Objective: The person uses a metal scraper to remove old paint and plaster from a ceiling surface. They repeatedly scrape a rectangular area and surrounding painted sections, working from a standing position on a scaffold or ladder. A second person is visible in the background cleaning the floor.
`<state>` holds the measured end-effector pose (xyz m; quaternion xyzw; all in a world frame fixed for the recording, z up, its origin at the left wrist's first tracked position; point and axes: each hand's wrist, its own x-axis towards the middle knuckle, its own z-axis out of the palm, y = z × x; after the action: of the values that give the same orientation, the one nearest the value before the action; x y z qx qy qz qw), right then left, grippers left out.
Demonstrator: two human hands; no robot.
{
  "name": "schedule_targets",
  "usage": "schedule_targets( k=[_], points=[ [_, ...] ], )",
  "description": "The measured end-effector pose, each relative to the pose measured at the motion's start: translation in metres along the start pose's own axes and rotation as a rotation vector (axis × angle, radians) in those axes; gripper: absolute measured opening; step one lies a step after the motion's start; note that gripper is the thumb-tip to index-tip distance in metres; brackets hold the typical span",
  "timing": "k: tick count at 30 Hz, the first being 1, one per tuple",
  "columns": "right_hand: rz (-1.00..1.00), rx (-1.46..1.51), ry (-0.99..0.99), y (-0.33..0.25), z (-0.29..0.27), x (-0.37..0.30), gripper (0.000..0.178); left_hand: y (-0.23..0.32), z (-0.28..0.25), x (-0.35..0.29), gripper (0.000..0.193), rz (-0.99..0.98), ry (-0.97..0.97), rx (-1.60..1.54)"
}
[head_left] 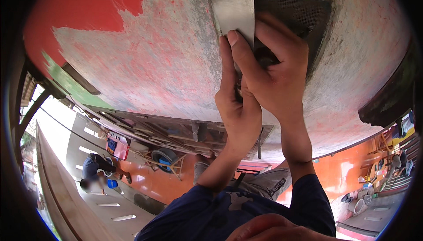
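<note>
A putty knife point(235, 14) with a broad, bare metal blade is held up against the wall, blade end upward. My right hand point(277, 64) is closed on it, with a thumb pressed flat on the face of the blade. Just below and to the left, my left hand point(240, 113) is wrapped round its lower part, one finger stretched along the blade's left edge. The handle is mostly hidden by both hands. Behind the blade is a dark mesh-covered opening point(295, 9) set in the wall point(176, 56), whose surface is patchy grey and pink.
Smooth red paint point(97, 3) covers the wall's upper left. Far below lies an orange tiled floor point(150, 181). At the lower left another person point(94, 170) bends near a blue bucket point(112, 183). A large tub point(164, 159) stands by a wooden frame.
</note>
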<state>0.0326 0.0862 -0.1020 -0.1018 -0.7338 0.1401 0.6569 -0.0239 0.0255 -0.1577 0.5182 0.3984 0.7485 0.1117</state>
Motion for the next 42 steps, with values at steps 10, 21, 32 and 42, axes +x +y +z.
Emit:
schedule_targets(
  k=[10,21,32,42],
  points=[
    [0.082,0.181,0.009,0.019,0.001,-0.002,0.016,-0.014,0.003,0.005,0.062,0.061,0.068,0.099],
    [0.066,0.258,0.188,0.018,0.016,-0.006,0.021,-0.013,-0.01,0.009,0.063,0.144,0.014,0.206],
    [0.303,0.237,0.042,0.003,0.004,-0.002,0.018,-0.001,-0.012,0.011,0.065,0.101,0.017,0.215],
    [0.236,0.318,0.09,0.0,0.006,0.004,0.017,0.004,-0.006,0.008,0.064,0.151,0.051,0.289]
  ],
)
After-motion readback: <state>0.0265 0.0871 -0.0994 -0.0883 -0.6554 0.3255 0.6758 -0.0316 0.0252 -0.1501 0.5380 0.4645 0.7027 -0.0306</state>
